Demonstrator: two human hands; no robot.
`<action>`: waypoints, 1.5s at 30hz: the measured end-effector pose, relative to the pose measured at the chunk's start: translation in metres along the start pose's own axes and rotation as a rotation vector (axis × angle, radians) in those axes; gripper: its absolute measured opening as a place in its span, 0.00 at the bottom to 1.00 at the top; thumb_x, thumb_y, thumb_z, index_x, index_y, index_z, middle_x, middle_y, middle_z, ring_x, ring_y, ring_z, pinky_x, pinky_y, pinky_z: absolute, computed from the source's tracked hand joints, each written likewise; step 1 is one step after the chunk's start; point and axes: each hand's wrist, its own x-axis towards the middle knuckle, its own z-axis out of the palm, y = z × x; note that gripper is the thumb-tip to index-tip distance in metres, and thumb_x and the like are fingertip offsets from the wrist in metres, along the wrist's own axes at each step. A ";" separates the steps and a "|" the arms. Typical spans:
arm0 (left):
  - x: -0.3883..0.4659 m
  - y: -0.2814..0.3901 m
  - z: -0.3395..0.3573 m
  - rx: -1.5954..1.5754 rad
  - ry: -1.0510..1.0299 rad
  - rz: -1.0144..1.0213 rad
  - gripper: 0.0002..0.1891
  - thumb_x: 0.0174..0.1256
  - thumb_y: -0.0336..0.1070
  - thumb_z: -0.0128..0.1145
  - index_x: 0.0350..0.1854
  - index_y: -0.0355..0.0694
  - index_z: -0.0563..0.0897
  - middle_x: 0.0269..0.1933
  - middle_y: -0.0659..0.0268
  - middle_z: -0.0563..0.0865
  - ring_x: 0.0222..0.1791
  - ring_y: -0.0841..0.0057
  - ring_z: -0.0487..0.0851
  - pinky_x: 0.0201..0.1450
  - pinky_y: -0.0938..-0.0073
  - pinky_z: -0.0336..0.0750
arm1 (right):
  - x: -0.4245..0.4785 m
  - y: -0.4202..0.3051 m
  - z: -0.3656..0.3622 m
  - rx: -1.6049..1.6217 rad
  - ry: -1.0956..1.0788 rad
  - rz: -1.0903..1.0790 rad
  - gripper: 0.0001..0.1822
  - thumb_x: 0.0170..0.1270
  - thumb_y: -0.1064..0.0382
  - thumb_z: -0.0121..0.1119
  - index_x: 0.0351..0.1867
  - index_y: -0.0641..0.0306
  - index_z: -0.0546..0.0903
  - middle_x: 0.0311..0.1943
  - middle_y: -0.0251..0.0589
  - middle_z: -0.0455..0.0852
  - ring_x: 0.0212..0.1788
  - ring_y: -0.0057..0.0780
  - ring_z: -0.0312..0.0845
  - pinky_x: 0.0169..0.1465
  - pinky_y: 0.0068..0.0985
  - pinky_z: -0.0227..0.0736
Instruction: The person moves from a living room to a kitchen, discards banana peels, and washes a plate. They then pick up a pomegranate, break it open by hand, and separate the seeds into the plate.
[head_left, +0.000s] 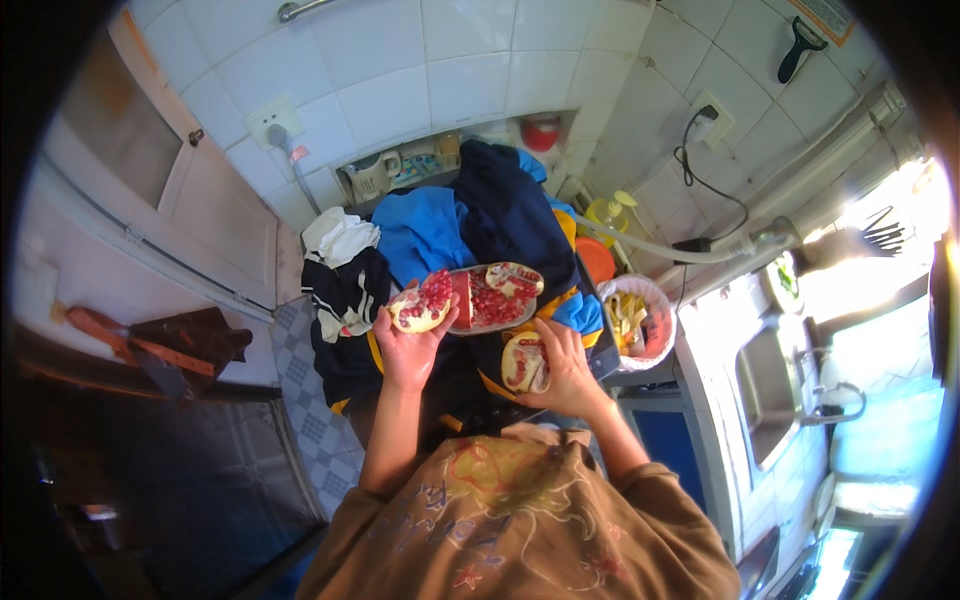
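My left hand (411, 346) holds a piece of pomegranate (422, 306) with red seeds facing up, at the left end of an oblong tray (501, 324). Loose pomegranate seeds (495, 304) lie in the tray, and another pomegranate piece (515, 280) rests at its far right. Lower right, my right hand (564, 369) grips a larger pomegranate piece (524, 363) with pale inner skin showing and some red seeds in it. The tray sits on a heap of dark blue and bright blue clothing (424, 225).
A lined waste bin (664, 341) with peelings stands to the right. Behind it are an orange round object (596, 259) and a yellow pump bottle (609, 214). White and black clothes (343, 262) lie left. A pale hose (660, 247) crosses at right, near a sink (769, 390).
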 end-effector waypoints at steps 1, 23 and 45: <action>-0.001 0.001 -0.004 0.002 0.009 0.004 0.37 0.63 0.64 0.51 0.63 0.36 0.68 0.64 0.51 0.73 0.62 0.51 0.74 0.66 0.54 0.68 | 0.004 0.001 -0.006 -0.019 0.016 -0.031 0.52 0.33 0.59 0.76 0.65 0.65 0.62 0.57 0.53 0.67 0.59 0.51 0.62 0.64 0.40 0.60; -0.007 -0.008 -0.026 0.075 0.154 0.061 0.35 0.65 0.65 0.46 0.63 0.39 0.70 0.63 0.59 0.75 0.63 0.56 0.73 0.67 0.57 0.65 | 0.124 0.070 0.019 0.509 -0.093 0.726 0.14 0.62 0.59 0.59 0.41 0.68 0.80 0.26 0.37 0.83 0.24 0.22 0.81 0.20 0.18 0.70; -0.005 -0.010 -0.024 0.074 0.172 0.078 0.35 0.65 0.65 0.46 0.61 0.37 0.71 0.62 0.57 0.76 0.62 0.54 0.74 0.67 0.56 0.64 | 0.086 0.077 -0.001 1.033 0.062 0.738 0.16 0.60 0.62 0.64 0.45 0.73 0.81 0.32 0.40 0.85 0.31 0.23 0.83 0.35 0.17 0.80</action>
